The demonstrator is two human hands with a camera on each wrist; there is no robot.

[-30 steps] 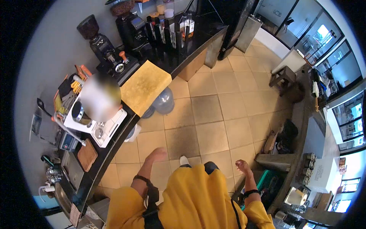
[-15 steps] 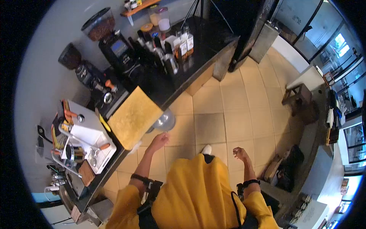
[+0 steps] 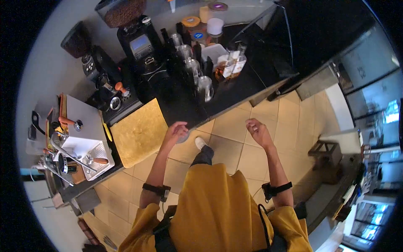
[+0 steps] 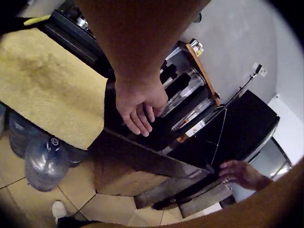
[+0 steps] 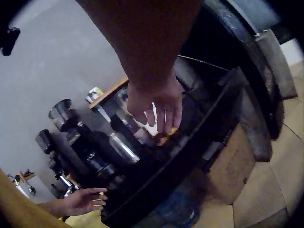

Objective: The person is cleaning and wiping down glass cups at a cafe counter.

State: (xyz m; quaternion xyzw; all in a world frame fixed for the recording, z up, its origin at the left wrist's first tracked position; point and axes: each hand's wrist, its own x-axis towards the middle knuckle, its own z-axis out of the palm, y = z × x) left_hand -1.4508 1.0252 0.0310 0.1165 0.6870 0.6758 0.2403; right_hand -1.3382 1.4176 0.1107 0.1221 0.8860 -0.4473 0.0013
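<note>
My left hand (image 3: 174, 133) hangs in the air near the counter's front edge, fingers relaxed and holding nothing. Just left of it, a yellow cloth (image 3: 138, 132) lies flat over the counter edge. My right hand (image 3: 259, 132) is out over the tiled floor, its fingers loosely bent around nothing. Ahead on the black counter (image 3: 176, 98) stand several clear glasses (image 3: 205, 88) in a dark rack, beside labelled bottles (image 3: 233, 64) with amber contents. In the right wrist view the right hand (image 5: 156, 107) overlaps these bottles.
Two coffee grinders (image 3: 145, 44) stand against the wall. An espresso machine (image 3: 86, 122) is at the counter's left end. Lidded jars (image 3: 215, 26) stand at the back, near tripod legs (image 3: 289, 31). Large water bottles (image 4: 46, 164) are on the floor below. A wooden stool (image 3: 325, 151) stands right.
The person has stepped forward and turned toward the counter, so the glasses and bottles look nearer. Both hands have risen and moved forward, still holding nothing.
</note>
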